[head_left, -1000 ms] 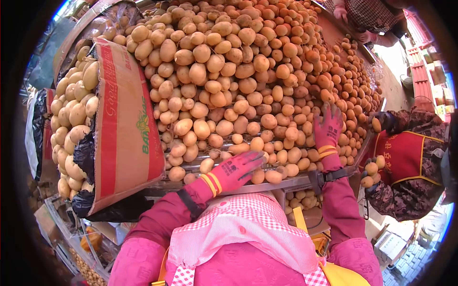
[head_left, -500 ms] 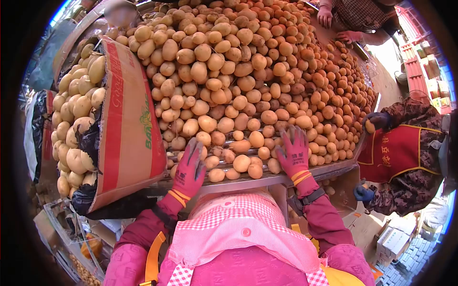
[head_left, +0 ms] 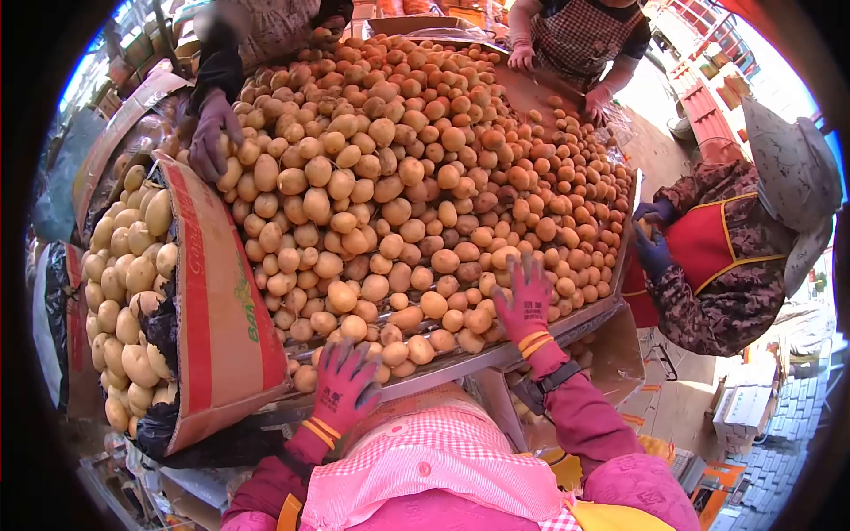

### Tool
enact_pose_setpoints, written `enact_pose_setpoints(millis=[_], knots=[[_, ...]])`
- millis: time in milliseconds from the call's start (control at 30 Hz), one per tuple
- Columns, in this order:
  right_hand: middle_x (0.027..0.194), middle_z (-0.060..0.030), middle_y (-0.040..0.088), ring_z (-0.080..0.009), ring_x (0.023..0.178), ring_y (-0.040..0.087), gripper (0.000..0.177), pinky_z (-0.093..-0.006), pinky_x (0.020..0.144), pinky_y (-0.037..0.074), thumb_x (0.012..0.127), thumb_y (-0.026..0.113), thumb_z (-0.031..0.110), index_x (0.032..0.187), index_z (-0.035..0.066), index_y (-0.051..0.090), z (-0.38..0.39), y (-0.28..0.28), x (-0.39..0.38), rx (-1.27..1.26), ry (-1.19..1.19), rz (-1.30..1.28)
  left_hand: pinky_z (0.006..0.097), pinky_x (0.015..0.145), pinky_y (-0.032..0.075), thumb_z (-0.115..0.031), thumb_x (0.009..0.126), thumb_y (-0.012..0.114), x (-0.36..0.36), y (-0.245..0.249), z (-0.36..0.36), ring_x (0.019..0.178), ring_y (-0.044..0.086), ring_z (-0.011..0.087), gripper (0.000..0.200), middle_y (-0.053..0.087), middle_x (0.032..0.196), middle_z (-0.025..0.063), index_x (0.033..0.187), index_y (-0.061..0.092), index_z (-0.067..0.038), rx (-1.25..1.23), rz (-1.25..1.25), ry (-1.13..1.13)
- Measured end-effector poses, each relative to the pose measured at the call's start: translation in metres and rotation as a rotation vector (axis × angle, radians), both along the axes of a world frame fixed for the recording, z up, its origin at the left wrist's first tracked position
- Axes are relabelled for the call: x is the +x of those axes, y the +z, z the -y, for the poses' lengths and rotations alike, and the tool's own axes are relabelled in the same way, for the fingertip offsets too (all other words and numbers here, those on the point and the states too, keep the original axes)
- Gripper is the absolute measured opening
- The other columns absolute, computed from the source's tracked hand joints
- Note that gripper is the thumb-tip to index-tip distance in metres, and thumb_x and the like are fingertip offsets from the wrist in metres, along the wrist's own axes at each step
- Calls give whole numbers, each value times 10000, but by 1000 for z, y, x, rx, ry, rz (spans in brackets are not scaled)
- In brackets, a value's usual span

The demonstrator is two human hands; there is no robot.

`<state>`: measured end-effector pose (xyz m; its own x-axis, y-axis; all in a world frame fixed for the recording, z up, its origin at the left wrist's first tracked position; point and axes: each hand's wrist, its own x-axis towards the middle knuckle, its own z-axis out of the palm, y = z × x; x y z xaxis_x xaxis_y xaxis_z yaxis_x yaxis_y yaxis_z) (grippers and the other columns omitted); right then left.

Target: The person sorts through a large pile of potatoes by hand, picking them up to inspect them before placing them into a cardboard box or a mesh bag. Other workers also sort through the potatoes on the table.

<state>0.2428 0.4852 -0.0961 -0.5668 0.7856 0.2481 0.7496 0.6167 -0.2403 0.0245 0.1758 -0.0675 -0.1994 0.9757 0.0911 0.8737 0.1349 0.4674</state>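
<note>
Potatoes (head_left: 398, 212) smooth, round; L hand (head_left: 345, 387), R hand (head_left: 529, 299) splayed.

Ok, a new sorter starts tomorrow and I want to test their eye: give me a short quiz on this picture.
1. True or false: the left hand and right hand both rest spread open on the potatoes.
2. The cardboard box stands to the wearer's: A left, B right, C far end.
3. Fill in: the co-worker at the right wears a ___ vest.
Key: 1 true; 2 A; 3 red.

Head-worn camera, looking forward and down — close over the potato heap (head_left: 398, 177) (fisheye, single view)
</note>
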Motion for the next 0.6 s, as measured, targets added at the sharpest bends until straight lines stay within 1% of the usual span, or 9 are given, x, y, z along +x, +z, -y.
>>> enact_pose_setpoints(millis=[67,167,233,267,367,400,467,500,600], knots=[[1541,-169,394,-399,1449,307,583,-615,1174,172,899,630,467,1391,163,559,34,-57,-6,-63,75,159,594,1156,265,-361,862,674,-3,4,-18,1378,389,418,613,490,1448,169,1394,548,-83,-81,-142,-115],[1531,-127,412,-372,1407,366,585,-627,1180,138,911,597,495,1408,192,538,61,-5,-19,-214,60,157,604,1179,204,-407,843,684,-10,2,-55,1417,338,412,660,463,1482,160,1410,536,-101,-78,-198,-188],[1521,-113,430,-361,1407,371,582,-630,1171,167,913,597,498,1411,203,540,45,6,-1,-243,301,147,610,1194,164,-437,830,691,-9,0,-76,1443,304,409,692,445,1504,155,1420,527,-113,-89,-227,-242],[1521,-113,430,-361,1407,371,582,-630,1171,167,913,597,498,1411,203,540,33,-1,9,-237,278,141,614,1202,144,-452,824,694,-8,0,-85,1456,287,407,708,437,1515,152,1425,523,-119,-95,-241,-264],[1533,-112,422,-333,1452,327,643,-637,1139,248,925,587,507,1480,207,468,-16,-31,29,-306,-38,-294,581,1199,187,-376,840,671,1,10,-135,1427,338,389,664,444,1504,160,1434,515,-123,-3,-187,-210],[1533,-112,422,-333,1452,327,643,-637,1139,248,925,587,507,1480,207,468,-23,-34,36,-304,-48,-300,572,1190,210,-359,850,655,1,11,-148,1406,362,390,643,444,1501,161,1430,514,-119,51,-167,-157],[1581,-117,355,-323,1484,282,680,-645,1131,257,922,588,511,1510,211,425,-33,-40,48,-136,-276,-66,568,1191,212,-334,854,652,-2,11,-163,1412,360,391,637,443,1506,165,1430,510,-99,92,-169,-96],[1618,-111,289,-321,1503,243,710,-657,1127,257,914,594,495,1531,209,392,-31,-17,49,-242,-222,247,564,1192,215,-309,859,649,-5,10,-168,1417,358,392,631,441,1511,169,1430,507,-79,133,-168,-27],[1620,-106,281,-330,1507,227,706,-660,1125,261,903,602,471,1535,234,391,-49,-26,51,-182,-232,204,565,1192,221,-297,867,640,-20,4,-172,1411,372,389,619,448,1505,174,1424,510,-61,146,-188,75]])
